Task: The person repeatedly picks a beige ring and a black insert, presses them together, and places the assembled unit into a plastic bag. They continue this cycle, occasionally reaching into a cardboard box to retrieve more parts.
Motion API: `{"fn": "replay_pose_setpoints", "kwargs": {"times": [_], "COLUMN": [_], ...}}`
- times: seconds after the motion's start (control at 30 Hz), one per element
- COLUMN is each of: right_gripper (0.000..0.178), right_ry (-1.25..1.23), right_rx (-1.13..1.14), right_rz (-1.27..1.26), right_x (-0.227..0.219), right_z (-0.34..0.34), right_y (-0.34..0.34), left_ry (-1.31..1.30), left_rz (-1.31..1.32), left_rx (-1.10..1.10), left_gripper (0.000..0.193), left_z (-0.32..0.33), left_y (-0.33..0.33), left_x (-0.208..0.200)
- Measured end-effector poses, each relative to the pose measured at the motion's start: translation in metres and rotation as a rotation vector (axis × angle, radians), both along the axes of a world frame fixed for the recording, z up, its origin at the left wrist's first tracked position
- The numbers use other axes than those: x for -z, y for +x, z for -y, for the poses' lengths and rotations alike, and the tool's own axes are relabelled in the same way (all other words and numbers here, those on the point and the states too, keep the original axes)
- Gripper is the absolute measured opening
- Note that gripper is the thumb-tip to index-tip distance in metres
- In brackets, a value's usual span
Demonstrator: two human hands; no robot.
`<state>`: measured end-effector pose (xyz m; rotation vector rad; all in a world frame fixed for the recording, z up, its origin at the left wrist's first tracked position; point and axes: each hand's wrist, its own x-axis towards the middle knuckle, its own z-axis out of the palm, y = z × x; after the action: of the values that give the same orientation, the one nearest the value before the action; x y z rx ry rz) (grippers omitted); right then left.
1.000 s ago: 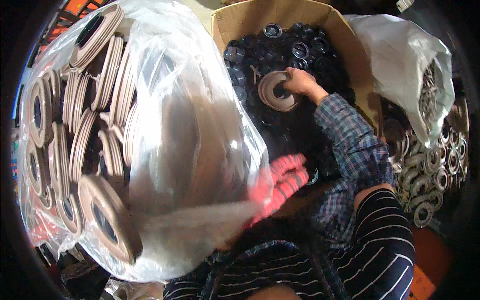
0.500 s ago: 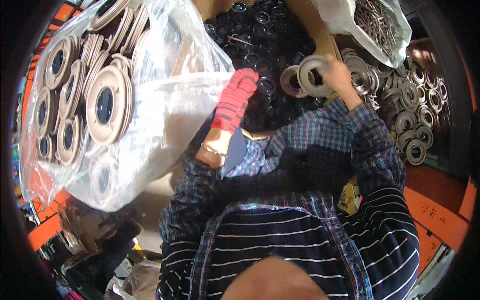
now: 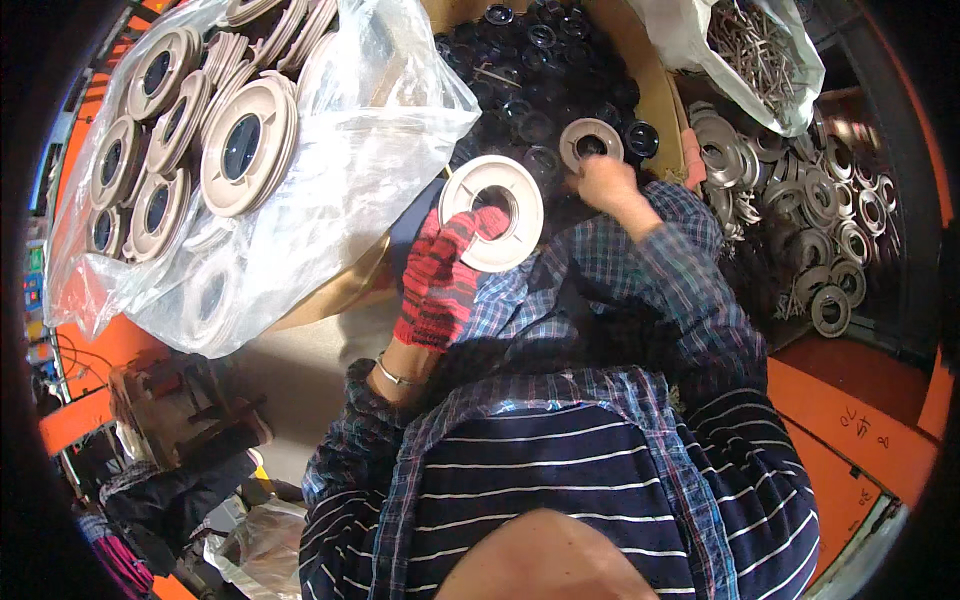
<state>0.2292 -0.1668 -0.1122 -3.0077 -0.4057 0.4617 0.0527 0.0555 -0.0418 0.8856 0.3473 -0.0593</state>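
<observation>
My left hand [image 3: 437, 280], in a red and dark striped knit glove, is closed on a large pale ring [image 3: 522, 240], its fingers over the near rim and into the hole. The ring is tilted with its ribbed face toward me. To its right, my bare right hand [image 3: 610, 188] grips a smaller beige-grey ring [image 3: 614, 140] at its near edge, apart from the large one. Both hands are above a cardboard box [image 3: 645, 50] full of shiny black round parts [image 3: 535, 80]. My right fingertips are partly hidden.
At the left, a clear plastic bag [image 3: 370, 160] holds stacked beige rings [image 3: 222, 190] with dark centres. A pile of grey metal rings [image 3: 815, 195] lies at the right. Above it is a white bag [image 3: 672, 30] of thin metal pieces [image 3: 750, 55]. Orange beams [image 3: 850, 420] run along the sides.
The two rings, both at my right hand before, are now apart. My left hand has taken the large one; my right hand has moved left with the smaller one.
</observation>
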Motion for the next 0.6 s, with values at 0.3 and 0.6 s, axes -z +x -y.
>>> {"fn": "replay_pose_setpoints", "kwargs": {"times": [0.3,0.6], "right_gripper": [0.019,0.015], "right_ry": [-0.020,1.093], "right_rx": [-0.232,-0.228], "right_rz": [0.164,0.096], "right_x": [0.016,-0.105], "right_z": [0.012,-0.017], "right_y": [-0.007,-0.133], "left_ry": [-0.367,0.775], "left_rz": [0.086,0.290], "left_rx": [-0.107,0.081], "left_gripper": [0.044,0.048], "left_z": [-0.003,0.025], "left_y": [-0.024,-0.017], "left_x": [-0.012,0.034]}}
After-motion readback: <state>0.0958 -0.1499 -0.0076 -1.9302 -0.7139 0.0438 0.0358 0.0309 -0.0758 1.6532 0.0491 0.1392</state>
